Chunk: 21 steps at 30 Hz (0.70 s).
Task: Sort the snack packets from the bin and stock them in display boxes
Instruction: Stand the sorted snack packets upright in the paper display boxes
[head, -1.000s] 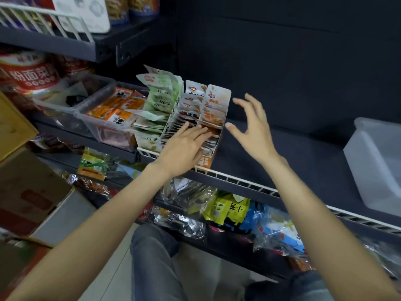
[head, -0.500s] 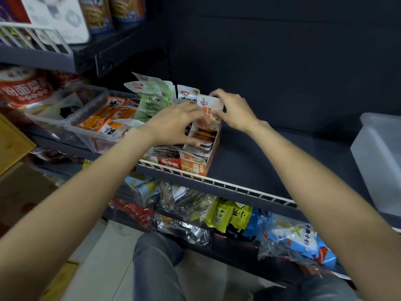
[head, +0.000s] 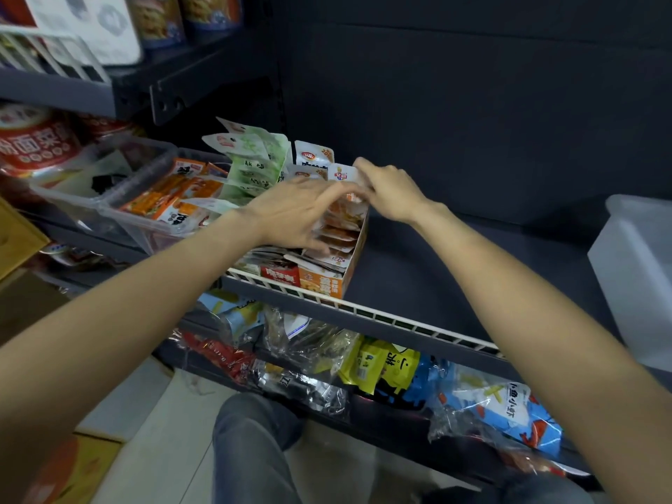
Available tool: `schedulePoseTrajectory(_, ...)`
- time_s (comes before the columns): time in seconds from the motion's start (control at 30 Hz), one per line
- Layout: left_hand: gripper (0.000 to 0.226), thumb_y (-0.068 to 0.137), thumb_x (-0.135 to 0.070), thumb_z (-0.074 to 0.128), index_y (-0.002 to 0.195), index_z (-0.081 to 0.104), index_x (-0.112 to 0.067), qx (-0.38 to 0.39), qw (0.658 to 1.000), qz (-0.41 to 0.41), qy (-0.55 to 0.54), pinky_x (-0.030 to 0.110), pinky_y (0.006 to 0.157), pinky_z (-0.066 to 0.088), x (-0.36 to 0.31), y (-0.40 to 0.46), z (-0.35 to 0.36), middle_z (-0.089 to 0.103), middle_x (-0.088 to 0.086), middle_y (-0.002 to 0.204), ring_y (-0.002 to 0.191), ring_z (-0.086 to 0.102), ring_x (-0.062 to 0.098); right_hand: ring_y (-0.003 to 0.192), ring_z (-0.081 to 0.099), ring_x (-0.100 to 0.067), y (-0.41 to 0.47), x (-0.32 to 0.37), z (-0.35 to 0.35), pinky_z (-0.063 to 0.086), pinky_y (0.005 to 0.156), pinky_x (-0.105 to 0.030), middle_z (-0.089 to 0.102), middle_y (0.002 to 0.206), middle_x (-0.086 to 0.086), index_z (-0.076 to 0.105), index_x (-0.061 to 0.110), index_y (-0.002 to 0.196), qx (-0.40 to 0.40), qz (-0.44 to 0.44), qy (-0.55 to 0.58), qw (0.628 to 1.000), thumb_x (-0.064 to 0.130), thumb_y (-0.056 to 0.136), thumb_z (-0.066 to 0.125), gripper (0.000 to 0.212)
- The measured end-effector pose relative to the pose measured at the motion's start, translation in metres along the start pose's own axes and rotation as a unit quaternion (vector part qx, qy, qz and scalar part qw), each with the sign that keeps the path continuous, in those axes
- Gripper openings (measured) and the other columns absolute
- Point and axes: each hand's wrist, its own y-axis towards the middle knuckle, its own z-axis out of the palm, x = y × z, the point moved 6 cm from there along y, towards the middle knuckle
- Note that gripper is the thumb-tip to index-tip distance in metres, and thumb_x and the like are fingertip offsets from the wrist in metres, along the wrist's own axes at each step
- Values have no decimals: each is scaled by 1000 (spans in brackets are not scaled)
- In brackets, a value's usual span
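Both hands work over the orange cardboard display box (head: 329, 281) on the dark shelf behind the white wire rail (head: 381, 316), just above frame centre. Left hand (head: 291, 216) lies over the row of orange-and-white snack packets (head: 340, 231) standing in the box, fingers curled down onto them; whether it pinches one, cannot tell. Right hand (head: 385, 191), at 3 o'clock from the left hand, is closed on the top edge of the rearmost packet (head: 342, 174), thumb and fingers touching it.

Clear plastic bin (head: 109, 209) with loose orange packets sits at 9 o'clock of the box; green-and-white packets (head: 254, 158) stand at 11 o'clock.

Risk, as a judgement: the row looks tightly packed, so pressing it back could buckle packets or pop them over the box wall. The box sits against the rail, so a forward tug could tip it off the shelf.
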Motion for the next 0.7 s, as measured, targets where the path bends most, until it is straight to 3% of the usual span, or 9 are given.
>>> schedulePoseTrajectory(0.03, 70, 78, -56, 61, 133, 39, -18, -25, 1000, 11, 11, 40, 87, 50, -2, 2, -3, 62, 8, 121, 107, 61, 27, 93, 61, -32, -1, -3, 0, 46, 78, -42, 64, 96, -7, 47, 17, 110, 22, 16, 46, 999, 35, 101, 35, 23)
schedulePoseTrajectory(0.1, 36, 85, -42, 57, 106, 63, -14, -86, 995, 48, 11, 39, 64, 56, -7, 4, -8, 69, 6, 94, 82, 67, 28, 116, 55, -22, -7, -10, 0, 41, 99, -39, 62, 121, 0, 52, 28, 118, 72, 68, 193, 976, 53, 99, 25, 42)
schedulePoseTrajectory(0.13, 22, 85, -32, 63, 95, 68, -13, -110, 993, 49, 10, 38, 56, 55, -6, 5, -9, 70, 5, 85, 73, 68, 28, 128, 46, -16, -11, -13, 0, 34, 109, -37, 53, 136, 4, 48, 32, 131, 85, 80, 250, 961, 61, 96, 22, 52)
schedulePoseTrajectory(0.2, 9, 83, -20, 69, 89, 71, -13, -127, 992, 6, 3, 38, 53, 53, 1, 11, -9, 71, 6, 80, 69, 67, 29, 131, 38, -9, -16, -13, 2, 30, 110, -31, 41, 147, 5, 33, 32, 144, 96, 47, 281, 954, 64, 93, 29, 61)
schedulePoseTrajectory(0.33, 25, 84, -26, 67, 108, 69, -17, -145, 983, -103, -49, 38, 69, 51, 24, 31, -18, 68, 7, 103, 90, 65, 29, 116, 50, -12, -17, -5, 3, 39, 87, -26, 50, 137, 1, 23, 30, 145, 65, -31, 134, 988, 49, 84, 64, 76)
schedulePoseTrajectory(0.43, 43, 75, -27, 75, 113, 59, -14, -186, 969, -147, -68, 33, 72, 44, 32, 38, -22, 56, 8, 111, 99, 56, 24, 93, 62, -17, -11, -4, -2, 49, 75, -33, 63, 115, -2, 30, 25, 139, -10, -26, 98, 995, 33, 92, 57, 55)
schedulePoseTrajectory(0.53, 39, 77, -39, 67, 104, 55, -13, -201, 973, -58, -95, 33, 77, 44, 20, 29, -31, 54, 4, 101, 92, 50, 18, 83, 61, -23, -4, -2, -6, 45, 69, -35, 61, 93, 2, 40, 22, 131, -48, -37, 58, 996, 28, 95, 52, 39)
schedulePoseTrajectory(0.6, 42, 77, -53, 63, 98, 56, -17, -112, 987, 41, -111, 29, 81, 41, 8, 17, -27, 53, -4, 95, 89, 46, 11, 83, 59, -27, 0, -5, -7, 40, 68, -34, 62, 91, -2, 44, 21, 126, -60, -23, 54, 996, 25, 94, 51, 34)
schedulePoseTrajectory(0.7, 58, 69, -66, 62, 102, 57, -19, 7, 992, 96, -83, 30, 84, 42, -2, -1, -10, 58, -5, 100, 94, 52, 14, 82, 59, -25, 5, -9, -5, 40, 70, -33, 65, 96, -4, 45, 24, 126, -61, -9, 54, 997, 26, 91, 52, 36)
